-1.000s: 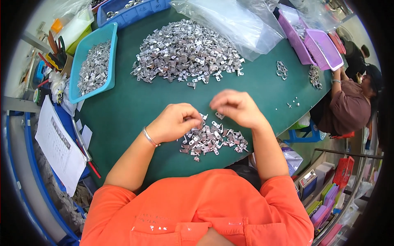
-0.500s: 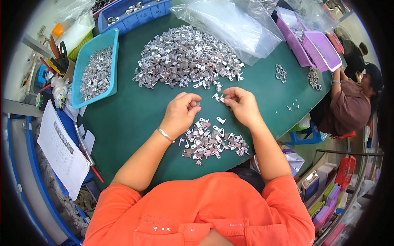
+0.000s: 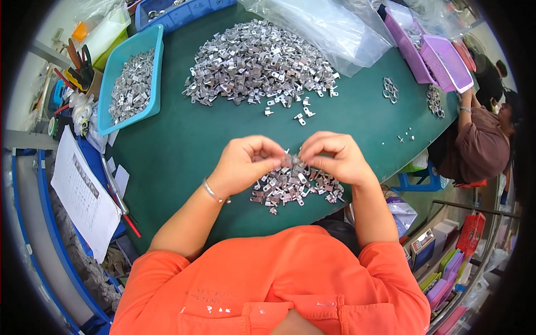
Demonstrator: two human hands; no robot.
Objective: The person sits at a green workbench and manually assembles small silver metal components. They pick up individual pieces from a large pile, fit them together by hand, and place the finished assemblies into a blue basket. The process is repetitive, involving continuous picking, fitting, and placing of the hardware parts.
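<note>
Over the near edge of the table my two hands almost meet at the fingertips. My left hand (image 3: 245, 163), with a bangle at the wrist, is closed in a pinch on a small bent metal bracket (image 3: 288, 160). My right hand (image 3: 339, 158) is also pinched, its fingertips against small metal at the same spot; whether that is a second piece is too blurred to tell. Directly below lies a small pile of metal brackets (image 3: 283, 186), partly covered by my hands. A much larger heap of the same brackets (image 3: 262, 64) rises farther back, with several loose ones (image 3: 302, 118) at its front edge.
At the left stands a turquoise basket (image 3: 158, 84) of brackets, near a paper sheet (image 3: 84, 195). Plastic bags (image 3: 335, 33) and a blue bin (image 3: 195, 12) sit at the back. Purple baskets (image 3: 446, 61) and linked metal rings (image 3: 390, 90) are at the right, where another person (image 3: 483, 139) sits.
Both hands have come nearer to me and closer together, now over the small pile. My right hand has left the loose brackets by the large heap. The view has shifted slightly.
</note>
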